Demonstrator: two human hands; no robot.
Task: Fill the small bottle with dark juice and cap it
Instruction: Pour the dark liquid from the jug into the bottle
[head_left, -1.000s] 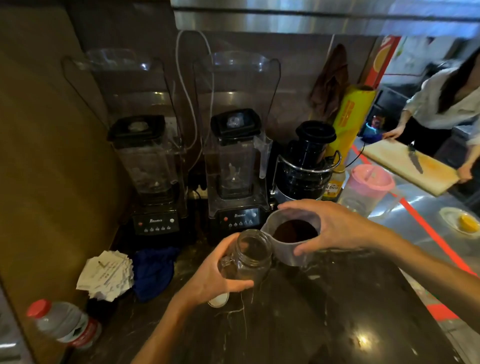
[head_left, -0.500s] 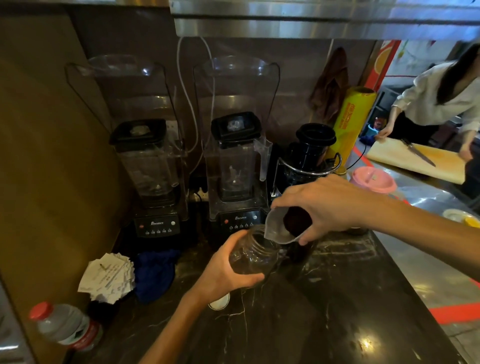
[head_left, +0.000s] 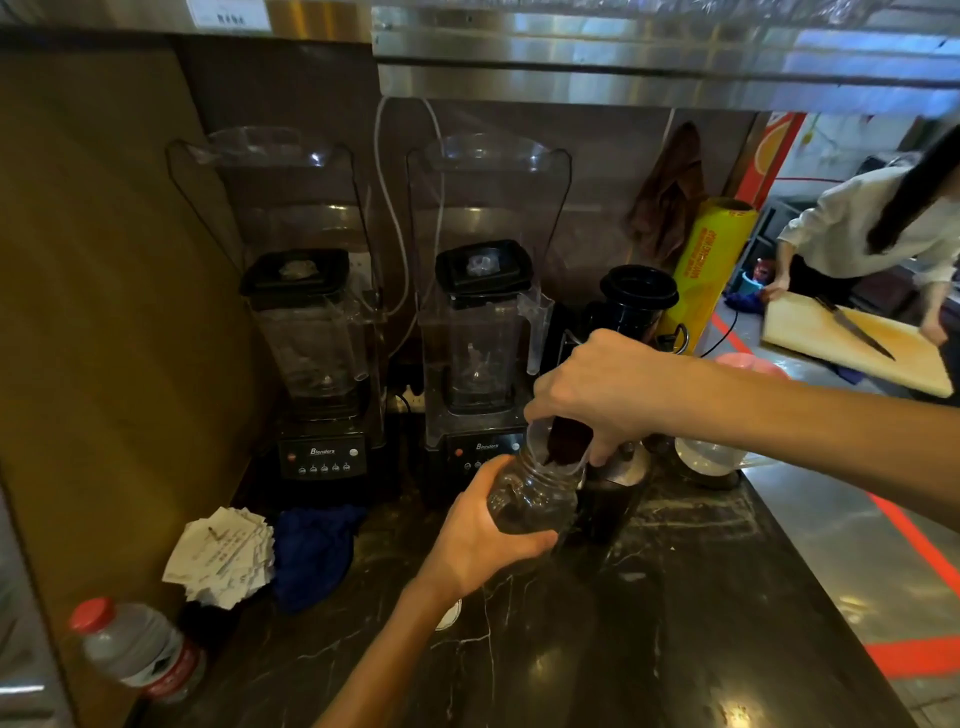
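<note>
My left hand (head_left: 480, 545) grips a small clear bottle (head_left: 535, 499), tilted toward the right above the dark marble counter (head_left: 623, 623). My right hand (head_left: 597, 395) holds a clear plastic cup of dark juice (head_left: 563, 441), tipped steeply so its rim rests at the bottle's mouth. Dark juice shows in the cup and in the lower part of the bottle. A small white cap (head_left: 449, 616) lies on the counter under my left wrist, mostly hidden.
Two blenders (head_left: 317, 364) (head_left: 483, 353) and a black juicer (head_left: 636, 306) stand at the back. A blue cloth (head_left: 311, 551), paper slips (head_left: 221, 556) and a water bottle (head_left: 135, 649) lie left. A pink-lidded jug (head_left: 717, 452) sits right. Another person (head_left: 872, 223) works at a cutting board (head_left: 852, 343).
My right hand lifted the cup from the counter and tipped it over the bottle's mouth. Dark juice now shows in the bottle, which my left hand has raised and tilted.
</note>
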